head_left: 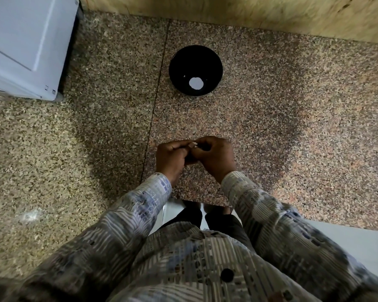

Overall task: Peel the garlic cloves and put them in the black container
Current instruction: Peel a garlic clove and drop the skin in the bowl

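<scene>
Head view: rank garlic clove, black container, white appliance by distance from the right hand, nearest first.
1. garlic clove, pinched at the fingertips of the right hand.
2. black container, straight ahead.
3. white appliance, far left corner.

A speckled granite counter point(271, 110) fills most of the view. A thin dark seam point(156, 101) runs from far to near and splits it in two: the left slab is greyer and tan, the right slab pinker. Along the far edge stands a mottled tan wall point(227, 9). At the far left a white box-shaped appliance point(28, 42) sits on the counter. A pale glare spot point(30, 215) shows on the near left slab. Past the counter's near right edge lies pale grey floor point(347, 243).
</scene>
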`<state>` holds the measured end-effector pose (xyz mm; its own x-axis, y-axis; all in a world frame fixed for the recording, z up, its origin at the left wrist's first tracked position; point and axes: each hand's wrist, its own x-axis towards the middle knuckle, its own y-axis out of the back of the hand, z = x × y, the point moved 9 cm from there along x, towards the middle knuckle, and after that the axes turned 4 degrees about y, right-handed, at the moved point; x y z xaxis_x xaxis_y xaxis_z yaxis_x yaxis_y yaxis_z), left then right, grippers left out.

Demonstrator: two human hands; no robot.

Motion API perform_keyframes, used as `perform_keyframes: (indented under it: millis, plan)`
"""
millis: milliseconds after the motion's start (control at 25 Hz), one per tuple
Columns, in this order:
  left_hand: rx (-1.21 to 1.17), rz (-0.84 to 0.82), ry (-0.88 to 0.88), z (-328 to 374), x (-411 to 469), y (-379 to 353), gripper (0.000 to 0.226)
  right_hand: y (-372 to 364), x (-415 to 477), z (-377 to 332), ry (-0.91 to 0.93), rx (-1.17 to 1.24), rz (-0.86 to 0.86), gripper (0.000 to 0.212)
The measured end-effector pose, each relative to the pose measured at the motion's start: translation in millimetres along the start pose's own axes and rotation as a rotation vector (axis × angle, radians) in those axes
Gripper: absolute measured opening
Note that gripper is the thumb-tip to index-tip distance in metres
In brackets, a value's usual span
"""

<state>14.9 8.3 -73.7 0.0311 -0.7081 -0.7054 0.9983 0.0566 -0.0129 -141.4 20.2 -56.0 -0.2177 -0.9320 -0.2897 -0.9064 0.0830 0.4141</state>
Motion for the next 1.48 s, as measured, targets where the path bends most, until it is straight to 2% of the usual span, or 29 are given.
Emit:
perform_keyframes:
  millis: [440,680,760,840,1000,1040,1200,1320,1400,1480]
  plan:
    - [-0.058,-0.048,0.1,-9,7,1,0.015,-2,0,7,-0.044,0.021,-0.019,0.015]
    - [-0.155,-0.116,0.195,-23,14,4,0.02,-4,1,-2,0.038,-0.05,-0.065,0.017]
    - [-0.132,-0.164,0.162,-19,17,4,0.022,-2,4,-4,0.033,0.002,-0.076,0.02]
    - [-0.003,-0.19,0.061,-5,16,4,0.021,0,6,0,-0.017,0.095,-0.087,0.021]
    - [0.575,-0.1,-0.319,29,12,3,0.011,2,7,6,-0.085,0.199,-0.095,0.016]
    - [0.588,-0.062,-0.338,33,11,4,0.01,2,7,5,-0.093,0.217,-0.1,0.016]
    - [0.341,-0.021,-0.218,25,12,6,0.007,-8,2,10,-0.173,0.41,-0.128,0.027]
    - [0.347,0.015,-0.209,19,14,5,0.01,-20,-2,10,-0.181,0.51,-0.132,0.023]
    - [0.349,0.082,-0.213,19,11,3,0.011,-22,-3,6,-0.143,0.387,-0.056,0.016]
    - [0.345,0.146,-0.236,23,6,-3,0.013,-25,-4,5,-0.137,0.284,0.012,0.016]
